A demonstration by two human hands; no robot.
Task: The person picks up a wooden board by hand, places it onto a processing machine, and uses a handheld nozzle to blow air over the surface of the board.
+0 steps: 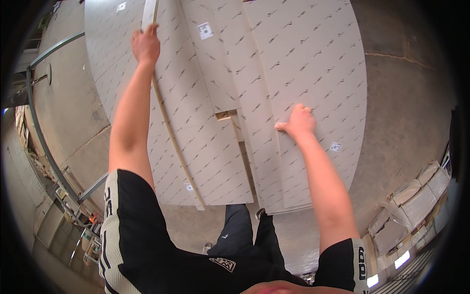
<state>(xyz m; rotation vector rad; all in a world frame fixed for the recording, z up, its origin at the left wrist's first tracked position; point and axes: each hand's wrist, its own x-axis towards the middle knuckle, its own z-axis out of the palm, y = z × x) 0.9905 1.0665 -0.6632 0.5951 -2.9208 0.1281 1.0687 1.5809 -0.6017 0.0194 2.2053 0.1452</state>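
Head view: right hand (300, 122) touches flat, print-flecked grey panel (313, 63).

A long, narrow strip (149, 12) runs aslant from 11 o'clock to 7 o'clock, its pale face showing at the 11 o'clock end; its thin tan edge shows farther along, down to the 7 o'clock end; a broad grey panel (313, 63) lies flat between 12 o'clock and 5 o'clock, its face covered with slanting rows of small dark printed marks; its long edge towards 9 o'clock is straight and makes a low step.
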